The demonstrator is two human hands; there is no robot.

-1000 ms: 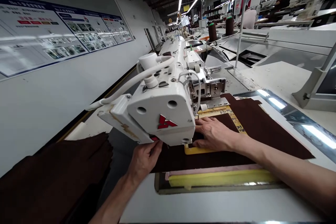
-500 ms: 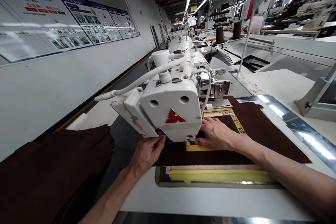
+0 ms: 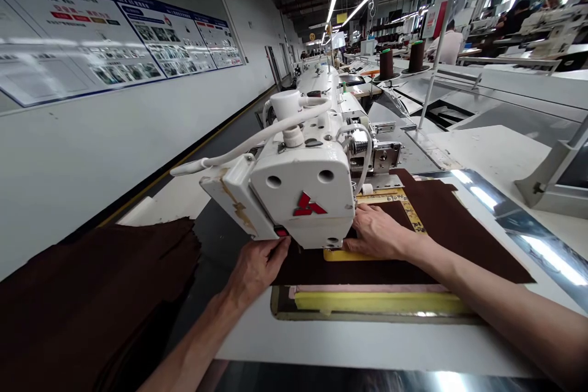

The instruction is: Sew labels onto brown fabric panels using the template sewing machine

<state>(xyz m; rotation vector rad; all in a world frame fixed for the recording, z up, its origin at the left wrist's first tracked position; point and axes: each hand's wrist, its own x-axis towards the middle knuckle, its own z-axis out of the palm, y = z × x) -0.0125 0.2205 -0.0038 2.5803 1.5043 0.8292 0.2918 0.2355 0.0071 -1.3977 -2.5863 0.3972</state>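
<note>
A white sewing machine head (image 3: 303,190) with a red emblem stands in front of me. Under it lies a flat piece of dark brown cloth (image 3: 478,229). A yellow template frame (image 3: 413,215) with handwritten marks rests on the cloth. My right hand (image 3: 379,233) presses down flat within the frame, fingers stretched forward; the machine head partly hides the fingertips. At the cloth's left edge, below the red button (image 3: 280,232), my left hand (image 3: 257,266) is closed, thumb against forefinger, on the cloth. The needle area is hidden behind the machine head.
A heap of brown cloth (image 3: 92,306) hangs at the left. A yellow strip (image 3: 376,302) lies along the slot nearer me. Brown thread cones (image 3: 386,65) stand behind, and a thin metal pole (image 3: 434,67) rises at the right. A wall (image 3: 138,128) runs along the left.
The brown cloth and yellow frame have shifted slightly left relative to the machine, and my right hand with them. My left hand keeps nearly the same place. The view has shifted a little.
</note>
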